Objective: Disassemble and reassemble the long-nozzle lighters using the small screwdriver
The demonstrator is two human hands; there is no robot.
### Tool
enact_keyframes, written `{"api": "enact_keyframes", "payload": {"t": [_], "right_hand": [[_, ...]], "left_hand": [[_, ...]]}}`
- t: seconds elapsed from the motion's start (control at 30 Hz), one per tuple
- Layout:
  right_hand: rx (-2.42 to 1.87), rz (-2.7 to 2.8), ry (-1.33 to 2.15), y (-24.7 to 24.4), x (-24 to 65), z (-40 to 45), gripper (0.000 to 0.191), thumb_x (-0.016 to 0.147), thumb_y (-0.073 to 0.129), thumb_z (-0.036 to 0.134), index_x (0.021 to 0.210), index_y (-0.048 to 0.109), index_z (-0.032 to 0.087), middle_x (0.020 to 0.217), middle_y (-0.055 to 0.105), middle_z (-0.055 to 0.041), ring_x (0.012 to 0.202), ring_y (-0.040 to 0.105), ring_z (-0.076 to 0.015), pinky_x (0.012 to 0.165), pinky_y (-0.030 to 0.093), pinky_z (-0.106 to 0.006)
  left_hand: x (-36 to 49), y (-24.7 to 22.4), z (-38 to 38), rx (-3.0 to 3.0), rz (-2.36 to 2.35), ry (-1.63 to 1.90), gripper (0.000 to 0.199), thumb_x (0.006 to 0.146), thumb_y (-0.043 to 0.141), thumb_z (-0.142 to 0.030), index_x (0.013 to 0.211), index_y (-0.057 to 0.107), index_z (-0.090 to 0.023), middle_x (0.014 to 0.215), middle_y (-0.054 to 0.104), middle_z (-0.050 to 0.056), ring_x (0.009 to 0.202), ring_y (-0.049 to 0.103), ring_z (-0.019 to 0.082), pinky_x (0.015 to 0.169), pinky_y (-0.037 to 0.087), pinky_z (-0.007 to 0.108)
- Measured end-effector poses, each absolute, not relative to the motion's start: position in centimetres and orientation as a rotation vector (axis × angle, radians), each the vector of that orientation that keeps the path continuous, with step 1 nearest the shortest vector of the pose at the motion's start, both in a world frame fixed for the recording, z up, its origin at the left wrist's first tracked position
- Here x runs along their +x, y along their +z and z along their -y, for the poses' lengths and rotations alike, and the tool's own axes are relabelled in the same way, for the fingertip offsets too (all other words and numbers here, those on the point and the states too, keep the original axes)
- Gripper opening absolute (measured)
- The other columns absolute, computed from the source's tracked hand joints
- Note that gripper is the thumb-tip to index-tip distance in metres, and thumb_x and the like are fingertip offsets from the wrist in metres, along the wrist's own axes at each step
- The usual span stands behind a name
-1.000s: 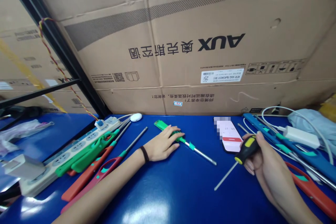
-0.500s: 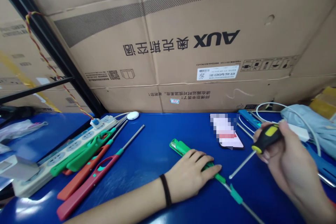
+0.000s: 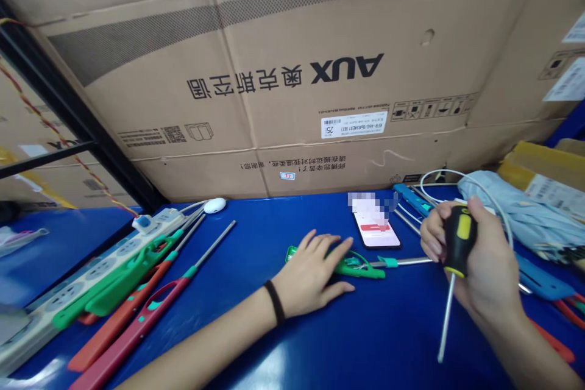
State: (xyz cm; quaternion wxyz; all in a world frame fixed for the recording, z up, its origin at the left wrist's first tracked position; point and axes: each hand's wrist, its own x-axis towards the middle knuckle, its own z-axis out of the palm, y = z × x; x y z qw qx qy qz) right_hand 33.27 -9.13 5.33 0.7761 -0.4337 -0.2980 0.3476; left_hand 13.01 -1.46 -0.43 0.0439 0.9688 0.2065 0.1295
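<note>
My left hand [image 3: 308, 274] lies with spread fingers across a green long-reach lighter [image 3: 363, 269] on the blue table. Its palm and fingers cover the middle of the lighter, and the casing looks opened or loosened near the front. From there the metal tube [image 3: 415, 261], with a turquoise collar [image 3: 387, 262], points right, its far end hidden behind my right hand [image 3: 496, 274]. That hand is closed around the black and yellow handle of a screwdriver [image 3: 459, 241]. The shaft points down, its tip apart from the lighter.
To the left lie a red lighter [image 3: 132, 332], an orange lighter [image 3: 121, 314] and a green lighter [image 3: 123, 280] beside a power strip [image 3: 59, 298]. A phone [image 3: 377, 234] is behind the green lighter. Blue lighters [image 3: 543, 277] and grey-blue cloth [image 3: 507, 213] are at right; a large carton [image 3: 274, 30] stands behind.
The green lighter has turned from slanting to nearly level, its tube now pointing right. My left fingers have spread. The screwdriver has swung from pointing left to pointing down, and the view has shifted right.
</note>
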Motion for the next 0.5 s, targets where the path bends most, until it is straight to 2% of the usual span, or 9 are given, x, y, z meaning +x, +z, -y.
{"api": "enact_keyframes", "payload": {"t": [0.07,0.13,0.2,0.23,0.27,0.33,0.37,0.47,0.5], "right_hand": [[-0.996,0.703,0.802,5.4,33.4,9.3,0.041,0.077,0.057,0.056,0.060,0.046,0.020,0.048,0.046,0.0040,0.039,0.045,-0.0103,0.037,0.038,-0.021],[-1.076,0.804,0.910,5.4,33.5,9.5,0.039,0.077,0.057,0.057,0.064,0.048,0.021,0.056,0.056,0.0023,0.034,0.043,-0.0095,0.031,0.035,-0.021],[-1.186,0.982,0.975,5.3,33.3,9.7,0.035,0.079,0.055,0.056,0.071,0.055,0.022,0.065,0.062,0.0003,0.030,0.035,-0.0065,0.027,0.026,-0.019],[-1.256,1.107,0.938,5.1,33.2,9.7,0.033,0.079,0.056,0.054,0.073,0.059,0.022,0.069,0.064,-0.0008,0.033,0.038,-0.0070,0.029,0.028,-0.019],[-1.332,1.249,0.852,4.7,33.0,9.6,0.030,0.078,0.059,0.051,0.073,0.063,0.022,0.072,0.065,-0.0020,0.039,0.045,-0.0091,0.033,0.034,-0.020],[-1.468,1.533,0.573,3.4,32.7,9.4,0.020,0.073,0.067,0.044,0.070,0.068,0.024,0.078,0.066,-0.0032,0.067,0.061,-0.0187,0.056,0.049,-0.028],[-1.524,1.663,0.491,2.6,32.6,9.3,0.016,0.072,0.069,0.042,0.077,0.070,0.027,0.083,0.067,-0.0027,0.074,0.062,-0.0212,0.064,0.051,-0.032],[-1.709,1.865,0.391,0.2,32.7,9.0,0.041,0.069,0.070,0.041,0.109,0.065,0.031,0.106,0.063,-0.0050,0.076,0.064,-0.0239,0.063,0.052,-0.035],[-1.761,1.908,0.374,-0.4,32.8,8.9,0.043,0.072,0.068,0.041,0.113,0.062,0.030,0.110,0.061,-0.0061,0.075,0.065,-0.0240,0.061,0.051,-0.035]], "left_hand": [[10.9,-0.1,0.7,2.891,-0.728,0.372,0.076,0.083,0.054,-0.055,0.143,0.025,-0.020,0.134,0.046,0.015,0.125,0.041,0.030,0.107,0.027,0.054],[9.0,0.1,0.1,2.820,-0.813,0.380,0.077,0.080,0.057,-0.056,0.142,0.026,-0.023,0.134,0.045,0.014,0.124,0.042,0.030,0.105,0.031,0.053],[7.6,0.0,-0.2,2.753,-0.871,0.397,0.066,0.082,0.057,-0.053,0.138,0.034,-0.025,0.131,0.047,0.011,0.118,0.047,0.028,0.102,0.036,0.049],[7.0,0.0,-0.2,2.732,-0.883,0.402,0.058,0.084,0.056,-0.051,0.134,0.040,-0.026,0.128,0.049,0.010,0.115,0.048,0.027,0.100,0.038,0.047],[6.7,-0.1,-0.1,2.721,-0.889,0.409,0.050,0.086,0.055,-0.048,0.130,0.045,-0.026,0.125,0.051,0.009,0.113,0.050,0.026,0.099,0.039,0.046],[6.3,-0.3,0.1,2.718,-0.887,0.426,0.042,0.087,0.054,-0.045,0.124,0.050,-0.027,0.121,0.053,0.007,0.109,0.051,0.024,0.098,0.040,0.044],[6.3,-0.4,0.2,2.720,-0.883,0.440,0.041,0.087,0.055,-0.045,0.123,0.050,-0.026,0.120,0.053,0.007,0.108,0.051,0.024,0.097,0.040,0.044],[6.4,-0.7,0.6,2.714,-0.858,0.493,0.043,0.086,0.057,-0.044,0.124,0.051,-0.026,0.119,0.054,0.007,0.107,0.051,0.023,0.095,0.041,0.042],[6.4,-0.8,0.6,2.706,-0.851,0.513,0.042,0.086,0.057,-0.043,0.123,0.051,-0.025,0.118,0.054,0.007,0.106,0.051,0.023,0.094,0.042,0.041]]}}
